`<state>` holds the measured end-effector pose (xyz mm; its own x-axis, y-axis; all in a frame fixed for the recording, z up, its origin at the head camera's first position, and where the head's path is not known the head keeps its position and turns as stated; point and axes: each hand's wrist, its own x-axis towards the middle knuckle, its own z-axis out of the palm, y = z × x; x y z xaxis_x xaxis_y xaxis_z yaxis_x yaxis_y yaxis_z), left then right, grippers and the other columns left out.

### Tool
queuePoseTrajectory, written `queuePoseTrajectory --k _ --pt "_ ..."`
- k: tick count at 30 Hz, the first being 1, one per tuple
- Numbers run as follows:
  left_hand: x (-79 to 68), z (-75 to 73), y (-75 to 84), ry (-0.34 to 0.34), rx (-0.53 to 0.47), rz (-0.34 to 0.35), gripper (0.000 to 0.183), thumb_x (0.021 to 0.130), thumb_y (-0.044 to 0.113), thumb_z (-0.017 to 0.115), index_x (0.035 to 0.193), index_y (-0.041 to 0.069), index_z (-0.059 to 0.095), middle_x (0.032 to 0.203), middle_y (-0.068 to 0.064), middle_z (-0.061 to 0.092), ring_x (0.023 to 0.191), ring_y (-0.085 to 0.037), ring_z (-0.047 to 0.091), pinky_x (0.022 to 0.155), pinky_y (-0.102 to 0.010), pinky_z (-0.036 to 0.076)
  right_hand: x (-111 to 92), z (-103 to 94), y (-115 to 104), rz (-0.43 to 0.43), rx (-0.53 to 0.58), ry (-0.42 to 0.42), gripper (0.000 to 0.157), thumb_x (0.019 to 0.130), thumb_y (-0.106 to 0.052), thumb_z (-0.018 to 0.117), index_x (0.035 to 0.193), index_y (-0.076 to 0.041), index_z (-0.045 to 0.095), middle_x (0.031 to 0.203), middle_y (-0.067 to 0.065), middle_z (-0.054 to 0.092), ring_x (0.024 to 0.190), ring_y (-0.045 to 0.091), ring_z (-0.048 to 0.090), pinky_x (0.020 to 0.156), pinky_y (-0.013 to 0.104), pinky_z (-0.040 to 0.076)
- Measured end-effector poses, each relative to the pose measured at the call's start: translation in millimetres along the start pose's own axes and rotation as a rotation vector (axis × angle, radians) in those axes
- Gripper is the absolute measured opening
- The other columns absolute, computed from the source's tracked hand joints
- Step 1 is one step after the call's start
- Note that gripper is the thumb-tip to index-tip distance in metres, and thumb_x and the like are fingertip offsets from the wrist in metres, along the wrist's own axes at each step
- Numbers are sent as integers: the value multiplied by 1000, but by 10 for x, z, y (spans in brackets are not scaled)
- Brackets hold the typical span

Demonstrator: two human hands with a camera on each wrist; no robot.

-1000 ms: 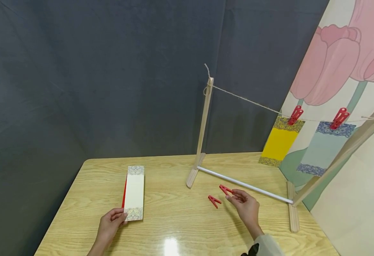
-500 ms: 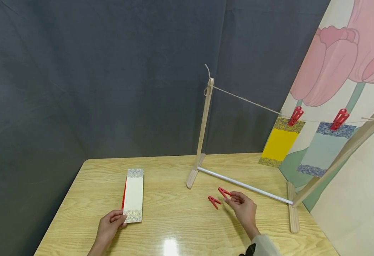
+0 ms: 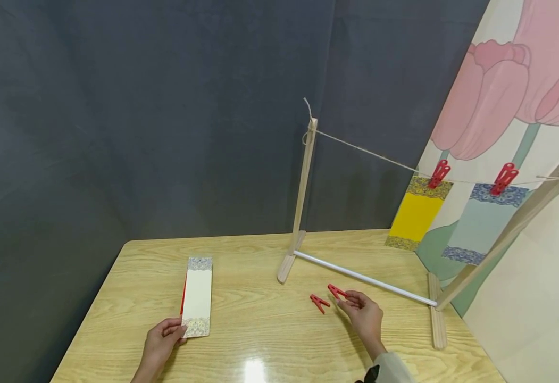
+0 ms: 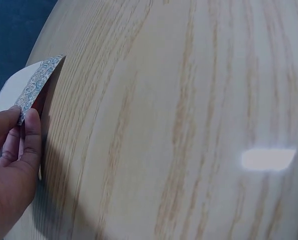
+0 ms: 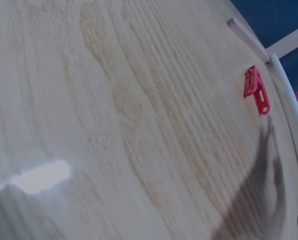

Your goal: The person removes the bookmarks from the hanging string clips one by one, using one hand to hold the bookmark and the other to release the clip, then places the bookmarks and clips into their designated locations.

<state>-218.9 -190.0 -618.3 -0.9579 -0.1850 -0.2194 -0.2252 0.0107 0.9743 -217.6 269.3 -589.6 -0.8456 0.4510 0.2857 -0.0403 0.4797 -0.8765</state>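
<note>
In the head view my left hand (image 3: 159, 343) pinches the near left corner of a white card (image 3: 198, 298) with patterned bands at both ends. A red edge (image 3: 183, 295) shows from beneath it along the left. The left wrist view has thumb and fingertips on the patterned end (image 4: 38, 82), lifted off the wood. On the right, my right hand (image 3: 365, 319) pinches a red clothespin (image 3: 336, 291) by its handle end. A second red clothespin (image 3: 319, 303) lies on the table just left of it; the right wrist view also has this loose clothespin (image 5: 256, 90).
A wooden stand (image 3: 304, 186) with a white crossbar (image 3: 365, 277) holds a string (image 3: 365, 151). From it hang a yellow card (image 3: 415, 215) and a pale blue card (image 3: 482, 223), each under a red clothespin. The wooden table (image 3: 255, 319) ends at a dark curtain (image 3: 164, 117).
The white card and my left hand have shifted slightly towards me. My right hand, with the clothespin, has moved a little nearer and to the left.
</note>
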Motion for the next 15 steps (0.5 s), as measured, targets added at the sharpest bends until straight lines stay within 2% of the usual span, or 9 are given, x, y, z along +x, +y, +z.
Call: queuePoseTrajectory --k 7,15 --pt "10 -14 -1 -12 20 -15 28 80 -3 62 105 -12 54 80 -11 60 68 -17 59 61 -28 52 -10 16 33 55 -12 -23 31 64 -15 80 89 -3 67 74 7 65 64 12 61 53 21 49" --pt "51 -23 -21 -15 48 16 29 78 -1 64 103 -13 55 77 -12 60 64 -19 60 58 -29 52 -6 47 80 97 -40 -15 30 66 -13 79 90 -3 66 76 8 66 65 12 62 53 20 49"
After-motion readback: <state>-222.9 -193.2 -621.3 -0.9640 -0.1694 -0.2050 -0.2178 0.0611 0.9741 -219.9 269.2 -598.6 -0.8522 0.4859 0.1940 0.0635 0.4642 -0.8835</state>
